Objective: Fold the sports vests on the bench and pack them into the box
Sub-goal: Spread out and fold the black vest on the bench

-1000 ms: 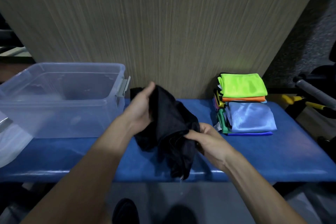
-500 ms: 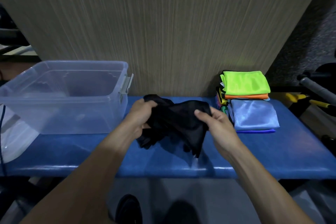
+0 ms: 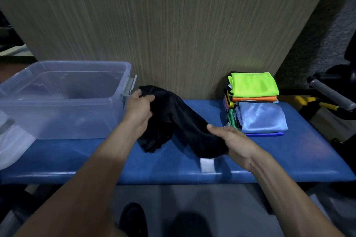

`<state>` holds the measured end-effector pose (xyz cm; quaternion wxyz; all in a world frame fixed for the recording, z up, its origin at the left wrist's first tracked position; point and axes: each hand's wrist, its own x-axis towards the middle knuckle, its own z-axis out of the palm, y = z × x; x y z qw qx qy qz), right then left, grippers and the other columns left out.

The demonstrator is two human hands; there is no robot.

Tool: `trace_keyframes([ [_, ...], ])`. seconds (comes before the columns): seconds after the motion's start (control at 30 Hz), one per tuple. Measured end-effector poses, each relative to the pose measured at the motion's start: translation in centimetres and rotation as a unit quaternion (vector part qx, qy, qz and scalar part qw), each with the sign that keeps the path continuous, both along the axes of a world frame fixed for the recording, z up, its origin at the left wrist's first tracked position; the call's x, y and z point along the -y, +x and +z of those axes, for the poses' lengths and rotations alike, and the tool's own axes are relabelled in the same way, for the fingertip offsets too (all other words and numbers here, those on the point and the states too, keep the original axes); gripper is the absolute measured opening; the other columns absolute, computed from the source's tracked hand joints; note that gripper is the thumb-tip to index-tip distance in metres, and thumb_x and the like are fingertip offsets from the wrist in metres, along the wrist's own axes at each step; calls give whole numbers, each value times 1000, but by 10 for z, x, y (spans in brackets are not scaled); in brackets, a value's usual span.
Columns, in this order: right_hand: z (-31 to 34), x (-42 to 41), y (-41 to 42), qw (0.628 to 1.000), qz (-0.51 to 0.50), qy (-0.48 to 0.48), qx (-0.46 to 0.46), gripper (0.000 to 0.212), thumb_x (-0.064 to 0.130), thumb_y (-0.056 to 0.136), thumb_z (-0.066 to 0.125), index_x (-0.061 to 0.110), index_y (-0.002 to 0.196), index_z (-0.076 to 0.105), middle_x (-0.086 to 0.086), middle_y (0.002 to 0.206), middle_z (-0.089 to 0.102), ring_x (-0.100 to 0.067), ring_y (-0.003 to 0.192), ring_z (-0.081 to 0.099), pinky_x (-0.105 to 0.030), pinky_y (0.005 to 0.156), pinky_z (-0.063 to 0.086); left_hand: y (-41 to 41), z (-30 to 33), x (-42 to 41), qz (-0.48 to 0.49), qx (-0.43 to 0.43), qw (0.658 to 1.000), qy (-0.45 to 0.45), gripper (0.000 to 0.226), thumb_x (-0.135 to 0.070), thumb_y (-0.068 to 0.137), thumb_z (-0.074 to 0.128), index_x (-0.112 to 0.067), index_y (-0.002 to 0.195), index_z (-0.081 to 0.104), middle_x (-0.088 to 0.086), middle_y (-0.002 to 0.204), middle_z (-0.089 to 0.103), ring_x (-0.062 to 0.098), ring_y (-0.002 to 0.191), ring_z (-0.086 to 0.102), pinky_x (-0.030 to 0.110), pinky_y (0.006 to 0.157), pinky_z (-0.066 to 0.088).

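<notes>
A black sports vest point(image 3: 181, 121) hangs crumpled between both hands above the blue bench point(image 3: 289, 159). My left hand point(image 3: 138, 110) grips its upper end next to the box's latch. My right hand point(image 3: 229, 140) holds its lower end near the bench's front, and a white label point(image 3: 207, 164) dangles below. The clear plastic box point(image 3: 63, 100) stands on the bench's left part. At the right back, a stack of folded vests carries a neon green one point(image 3: 253, 83) on top, and a light blue vest point(image 3: 263, 116) lies in front.
A wood-grain wall panel point(image 3: 173, 25) rises behind the bench. The box's lid point(image 3: 11, 140) leans at the far left. Grey and yellow bars of gym equipment point(image 3: 327, 94) stick out at the right. My shoes point(image 3: 133, 219) show on the floor below.
The black vest has been drawn out longer. My left hand rose toward the box's latch, and my right hand dropped toward the bench's front edge with the other end.
</notes>
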<state>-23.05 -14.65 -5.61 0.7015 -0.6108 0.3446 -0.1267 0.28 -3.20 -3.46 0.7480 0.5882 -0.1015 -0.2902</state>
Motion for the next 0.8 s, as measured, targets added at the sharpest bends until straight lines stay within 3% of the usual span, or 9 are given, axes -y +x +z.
trace_keyframes([
  [0.1,2,1,0,998,-64,8,29,39,39,97,64,2,101,74,-13,102,77,-27,95,74,-36,80,56,2,-10,-7,-31,191,960,200,61,-23,89,68,-12,144,43,11,138,57,28,121,60,46,102,53],
  [0.17,5,0,0,996,-71,18,41,25,34,96,67,9,92,69,-11,95,76,-23,81,73,-33,68,54,-1,-15,-12,-22,364,882,298,69,-19,91,67,-15,151,33,10,151,41,28,139,41,42,114,40],
  [0.2,6,-1,0,996,-70,27,52,19,28,96,68,10,95,67,-13,96,74,-22,80,72,-34,69,53,-6,-12,-15,-8,442,843,306,75,-15,90,66,-18,155,29,8,156,31,25,143,31,37,117,34],
  [0.27,10,-3,1,992,-69,58,92,21,15,92,70,4,111,65,-19,104,72,-24,85,72,-37,76,53,-16,0,-22,-25,526,824,210,70,-4,86,65,-29,146,42,0,147,37,12,133,37,26,112,37],
  [0.33,15,-6,3,981,-71,103,148,33,3,90,68,-2,122,60,-22,106,71,-26,85,73,-36,72,59,-23,8,-28,-164,548,814,107,58,-2,80,67,-35,128,56,-8,131,54,6,121,52,37,104,48],
  [0.47,23,-9,5,963,-58,143,220,44,-4,92,61,15,132,59,-17,99,74,-26,85,74,-32,65,61,-50,9,-36,-330,598,721,116,77,-31,71,88,-37,136,49,-21,133,45,9,130,44,26,109,37],
  [0.53,25,-11,5,963,-41,131,231,41,-1,94,59,20,129,64,-13,97,73,-23,84,75,-28,63,60,-64,9,-34,-312,619,713,99,82,-40,68,91,-36,136,46,-21,133,41,9,129,42,22,108,36],
  [0.63,27,-11,6,969,-21,106,224,29,7,91,60,12,117,71,-11,100,73,-18,84,74,-24,64,60,-76,10,-25,-217,682,697,54,55,-27,76,85,-26,123,57,-14,122,50,10,116,50,31,100,44],
  [0.8,29,-9,-2,964,24,82,253,43,14,84,64,3,126,65,-16,115,70,-24,98,73,-32,79,61,-72,13,-25,-177,591,787,9,16,-11,90,76,-21,102,73,-12,99,67,10,95,66,26,82,51],
])
